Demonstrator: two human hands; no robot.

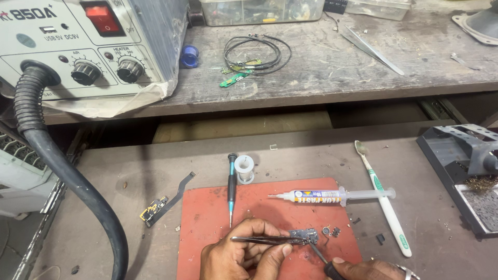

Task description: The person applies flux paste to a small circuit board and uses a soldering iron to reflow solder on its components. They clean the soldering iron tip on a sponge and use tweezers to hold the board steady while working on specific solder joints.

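My left hand [246, 251] pinches metal tweezers [267, 239] whose tips hold down a small dark circuit part [305, 236] on the red work mat [207, 228]. My right hand [371, 269], at the bottom edge, grips a thin black-handled tool [320, 257] with its tip touching that part. Two tiny loose components [332, 231] lie just right of it.
On the mat lie a blue screwdriver [231, 189] and a flux syringe [332, 196]. A solder spool [244, 169], a toothbrush [384, 199] and a flex cable [165, 201] lie around it. A hot-air station [88, 46] with black hose [67, 176] stands left, an iron stand [467, 171] right.
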